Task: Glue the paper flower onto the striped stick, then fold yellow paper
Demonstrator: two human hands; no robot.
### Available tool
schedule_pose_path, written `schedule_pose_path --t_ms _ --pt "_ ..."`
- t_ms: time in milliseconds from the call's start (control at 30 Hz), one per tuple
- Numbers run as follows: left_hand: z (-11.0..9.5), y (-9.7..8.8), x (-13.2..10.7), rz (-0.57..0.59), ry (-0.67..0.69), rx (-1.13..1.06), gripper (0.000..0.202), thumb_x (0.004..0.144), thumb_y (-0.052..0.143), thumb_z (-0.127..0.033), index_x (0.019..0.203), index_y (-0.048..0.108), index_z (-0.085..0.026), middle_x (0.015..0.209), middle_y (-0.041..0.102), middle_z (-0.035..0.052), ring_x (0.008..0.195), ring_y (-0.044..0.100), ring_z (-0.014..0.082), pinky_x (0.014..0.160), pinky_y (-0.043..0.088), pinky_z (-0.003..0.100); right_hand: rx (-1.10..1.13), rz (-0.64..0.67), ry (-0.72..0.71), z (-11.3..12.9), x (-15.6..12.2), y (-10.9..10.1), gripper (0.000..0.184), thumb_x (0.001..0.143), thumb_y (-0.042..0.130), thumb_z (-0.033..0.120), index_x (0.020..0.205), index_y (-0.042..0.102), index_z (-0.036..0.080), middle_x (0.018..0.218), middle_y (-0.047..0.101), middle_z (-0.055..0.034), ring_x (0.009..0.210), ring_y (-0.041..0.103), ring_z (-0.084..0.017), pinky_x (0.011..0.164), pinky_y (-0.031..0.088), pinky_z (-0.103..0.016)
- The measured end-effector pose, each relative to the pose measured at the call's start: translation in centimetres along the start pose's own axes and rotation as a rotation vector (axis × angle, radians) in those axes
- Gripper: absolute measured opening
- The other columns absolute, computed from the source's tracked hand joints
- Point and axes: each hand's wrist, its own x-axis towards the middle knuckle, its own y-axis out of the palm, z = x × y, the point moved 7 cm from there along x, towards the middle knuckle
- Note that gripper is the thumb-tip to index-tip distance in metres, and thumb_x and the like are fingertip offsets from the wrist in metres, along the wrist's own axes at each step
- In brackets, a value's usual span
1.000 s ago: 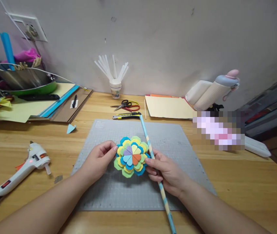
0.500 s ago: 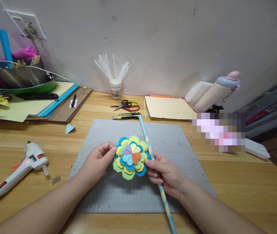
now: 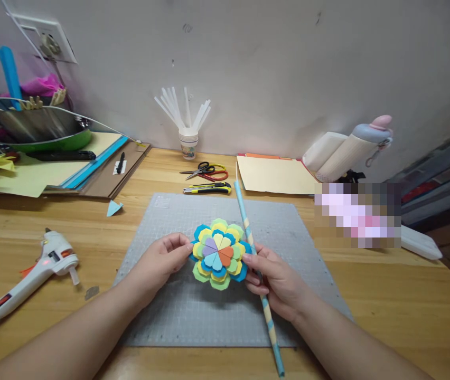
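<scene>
A layered paper flower point(image 3: 218, 253) in green, yellow and blue, with purple, orange and light blue petals at its centre, is held above the grey cutting mat point(image 3: 161, 322). My left hand point(image 3: 168, 264) pinches its left edge between thumb and fingers. On the right edge, the thumb of my right hand point(image 3: 274, 279) presses a petal. That same hand also has its fingers round a blue and cream striped paper stick point(image 3: 269, 322), which slants past the flower's right side. Some of the right fingers are hidden behind the stick.
A glue gun point(image 3: 53, 258) lies at the left, its light on. Behind the mat are scissors point(image 3: 205, 170), a utility knife point(image 3: 207, 188) and a cup of glue sticks point(image 3: 188, 145). Cream paper point(image 3: 276, 174) and a bottle point(image 3: 352, 148) stand back right; a blue scrap point(image 3: 114, 208) lies left.
The flower has shifted slightly right and turned a little in my hands. The stick's upper end has moved right, away from the utility knife, and its lower end now shows.
</scene>
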Motion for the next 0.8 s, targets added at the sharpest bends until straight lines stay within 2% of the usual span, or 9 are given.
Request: schedule_pose_path --t_ms 300,600,800 --pt "0.0 2.1 -0.8 0.179 -0.062 0.026 0.03 0.063 0.068 -0.042 0.069 0.056 -0.016 0.056 0.044 -0.0056 0.049 0.029 0.0055 0.048 0.021 0.02 0.063 -0.059 -0.01 0.5 0.1 -1.1 0.026 0.067 0.076 0.028 0.075 0.053 0.017 0.056 0.046 0.0068 0.042 0.03 -0.002 0.033 0.018 -0.01" --pt "-0.4 2.2 -1.0 0.148 -0.068 0.035 0.029 0.06 0.07 -0.041 0.07 0.061 -0.015 0.058 0.05 -0.0039 0.05 0.03 0.0055 0.048 0.02 0.02 0.066 -0.073 0.024 0.0 0.3 -1.4 0.026 0.069 0.075 0.029 0.071 0.052 0.016 0.057 0.048 0.0058 0.044 0.037 -0.002 0.034 0.02 -0.01" --pt "0.0 1.8 -0.8 0.12 -0.063 0.002 0.027 0.066 0.066 -0.04 0.068 0.056 -0.015 0.05 0.038 -0.0073 0.047 0.025 0.0053 0.046 0.018 0.02 0.047 -0.056 0.061 -0.3 0.1 -1.2 0.026 0.069 0.074 0.029 0.075 0.052 0.017 0.057 0.051 0.0047 0.043 0.038 -0.003 0.034 0.02 -0.011"
